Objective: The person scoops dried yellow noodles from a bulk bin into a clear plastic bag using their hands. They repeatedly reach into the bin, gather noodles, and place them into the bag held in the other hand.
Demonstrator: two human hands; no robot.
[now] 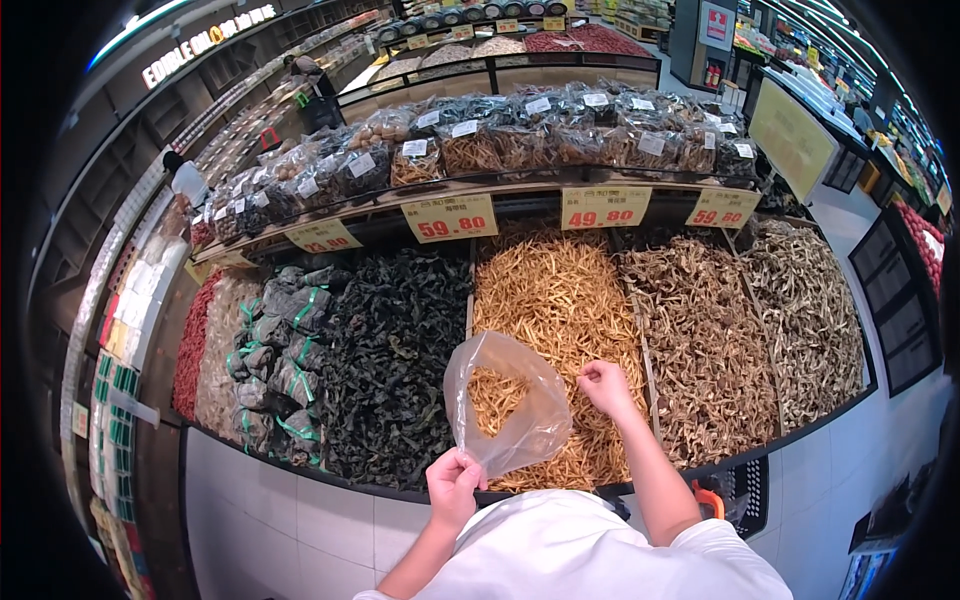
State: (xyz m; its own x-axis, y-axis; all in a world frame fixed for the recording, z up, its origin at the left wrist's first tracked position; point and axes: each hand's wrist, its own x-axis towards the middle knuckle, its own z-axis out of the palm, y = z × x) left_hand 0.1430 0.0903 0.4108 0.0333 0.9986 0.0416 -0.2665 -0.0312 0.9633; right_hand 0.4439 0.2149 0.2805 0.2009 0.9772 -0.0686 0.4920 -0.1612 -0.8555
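Observation:
A clear plastic bag point(536, 420) hangs with its mouth spread wide above a bin of dried golden strips point(551, 289), which look like dried daylily buds. My left hand point(454, 484) pinches the bag's near edge between thumb and fingers. Golden strips show through the bag's mouth; I cannot tell whether they are inside it or beneath it. To the right of the bag, my right hand point(606, 388) is over the same bin with its fingers curled together. Whether it holds any strips is hidden.
Left of the golden strips lies dark dried seaweed point(401, 360), then bundles tied with green bands point(289, 345). Brown dried mushrooms point(705, 345) fill the bin to the right. Packed bags point(525, 142) line a shelf behind price signs point(450, 217). A shopping basket point(742, 491) stands at lower right. A person point(187, 180) is at far left.

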